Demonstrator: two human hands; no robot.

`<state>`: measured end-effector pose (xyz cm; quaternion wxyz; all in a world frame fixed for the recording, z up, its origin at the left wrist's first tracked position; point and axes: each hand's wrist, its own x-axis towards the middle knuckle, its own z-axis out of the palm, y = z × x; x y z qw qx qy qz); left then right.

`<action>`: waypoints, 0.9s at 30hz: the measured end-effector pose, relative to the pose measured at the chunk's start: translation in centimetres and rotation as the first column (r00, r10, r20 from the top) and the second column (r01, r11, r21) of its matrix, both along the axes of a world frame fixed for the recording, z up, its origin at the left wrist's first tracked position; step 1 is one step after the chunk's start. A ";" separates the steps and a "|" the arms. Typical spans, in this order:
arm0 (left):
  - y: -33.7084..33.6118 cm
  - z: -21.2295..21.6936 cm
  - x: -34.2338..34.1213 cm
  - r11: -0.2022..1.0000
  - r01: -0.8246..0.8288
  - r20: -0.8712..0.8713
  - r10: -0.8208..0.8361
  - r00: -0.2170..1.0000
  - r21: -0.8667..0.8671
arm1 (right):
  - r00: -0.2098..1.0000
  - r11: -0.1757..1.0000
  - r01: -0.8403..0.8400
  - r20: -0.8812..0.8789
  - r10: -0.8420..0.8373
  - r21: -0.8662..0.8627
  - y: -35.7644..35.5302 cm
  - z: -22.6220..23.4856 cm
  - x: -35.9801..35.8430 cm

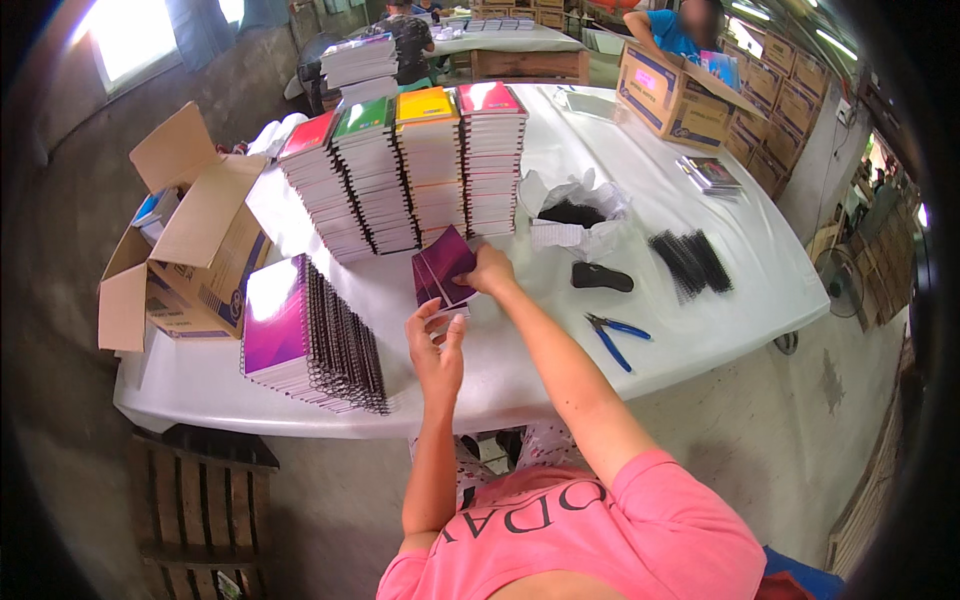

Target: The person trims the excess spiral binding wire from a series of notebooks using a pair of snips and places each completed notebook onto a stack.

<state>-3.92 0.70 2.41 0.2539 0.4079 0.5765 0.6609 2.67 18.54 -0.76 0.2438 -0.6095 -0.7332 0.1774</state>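
A purple notebook cover (440,258) with a pale diagonal line is tilted up over the table in front of me. My right hand (490,271) pinches its right edge. Lower down, my left hand (436,350) has its fingers apart, close to the bottom edge of the purple cover and some white page edges; whether it touches them I cannot make out. To the left lies a stack of purple spiral-bound notebooks (275,318) with black coils. Behind my hands rise tall stacks of notebooks with red, green (365,118), yellow (425,103) and pink covers.
Blue-handled pliers (617,338) and a black oblong object (602,277) lie to the right. Beyond them are crumpled white wrapping (585,232) with black contents and loose black coils (690,262). Open cardboard boxes stand left (205,265) and far right (672,98), where another person works.
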 end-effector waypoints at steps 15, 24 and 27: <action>-2.3 4.8 -2.0 0.990 0.108 -0.891 -0.126 0.436 -0.087 | 0.967 0.886 0.167 -0.247 -0.061 0.433 -4.0 2.8 22.9; -2.6 -3.0 1.4 0.973 0.167 -0.834 -0.226 0.503 -0.163 | 0.852 0.936 0.280 0.395 -0.345 0.213 4.0 -2.7 37.5; -3.3 -4.3 3.2 0.998 -0.042 -0.920 -0.020 0.392 -0.039 | 0.864 0.921 0.182 0.391 -0.318 0.345 3.8 -2.3 37.8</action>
